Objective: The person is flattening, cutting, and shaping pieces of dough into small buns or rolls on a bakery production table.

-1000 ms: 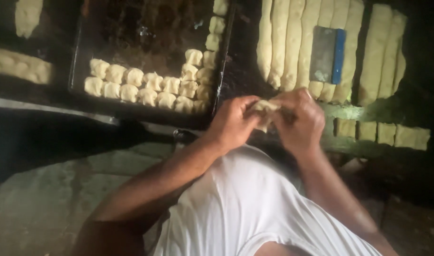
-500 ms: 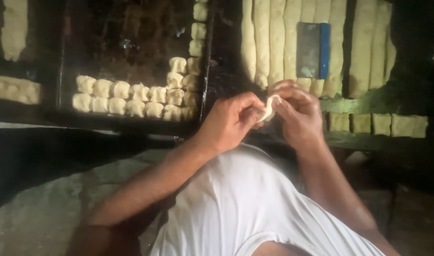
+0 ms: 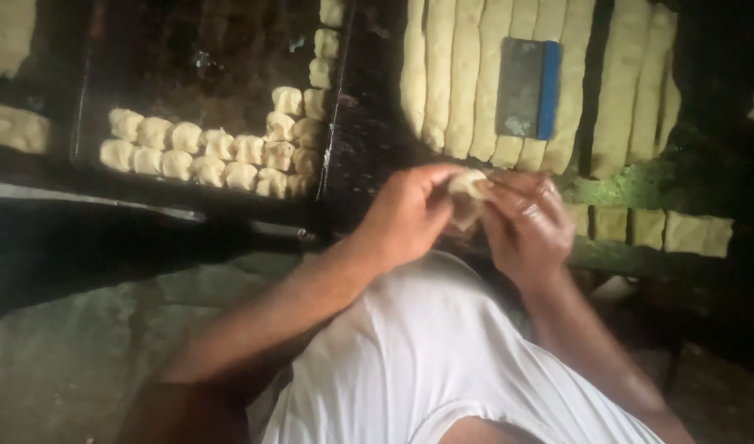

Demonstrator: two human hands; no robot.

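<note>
My left hand [image 3: 406, 215] and my right hand [image 3: 525, 226] meet in front of my body, both pinching one small pale piece of dough [image 3: 466, 187] between their fingertips. The dough is partly hidden by the fingers. To the upper left lies a dark baking tray [image 3: 93, 99] with several shaped dough pieces [image 3: 212, 152] lined in rows along its near and right edges. Ahead, long strips of dough [image 3: 463, 74] lie side by side on a dark work surface.
A dough scraper with a blue handle [image 3: 527, 89] rests on the strips. Cut dough blocks [image 3: 661, 228] sit at the near right edge of the surface. More dough [image 3: 11, 127] lies at far left. My white shirt [image 3: 426, 362] fills the lower view; grey floor [image 3: 56, 345] at lower left.
The view has shifted so tray and strips sit a little further left. My fingers keep working the dough piece, which stays held between both hands.
</note>
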